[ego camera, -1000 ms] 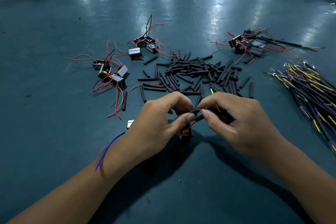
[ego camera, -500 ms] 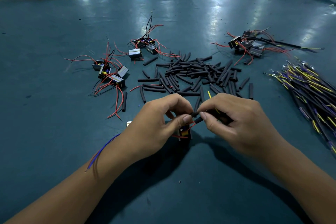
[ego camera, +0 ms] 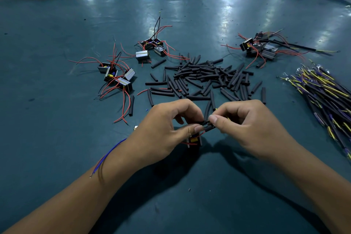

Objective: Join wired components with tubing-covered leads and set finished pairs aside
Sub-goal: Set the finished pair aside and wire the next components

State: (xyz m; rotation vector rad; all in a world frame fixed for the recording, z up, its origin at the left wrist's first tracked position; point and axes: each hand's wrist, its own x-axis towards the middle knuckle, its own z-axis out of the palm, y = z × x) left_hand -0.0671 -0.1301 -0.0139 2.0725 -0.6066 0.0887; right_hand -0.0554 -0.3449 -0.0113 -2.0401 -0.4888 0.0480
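My left hand and my right hand meet above the table's near middle. Between thumb and fingers both pinch a short black tube with wire leads inside. A small black component with a yellow part and red wires hangs just below my left fingers. Blue wires trail out along my left wrist. A heap of black tubing pieces lies just beyond the hands.
Red-wired components lie in groups at the left, far centre and far right. A bundle of yellow and purple leads fills the right edge. Boxes and stools stand beyond the green table.
Both hands stayed together over the same spot, with fingers shifting slightly on the tube. The dangling component swung a little under my left hand.
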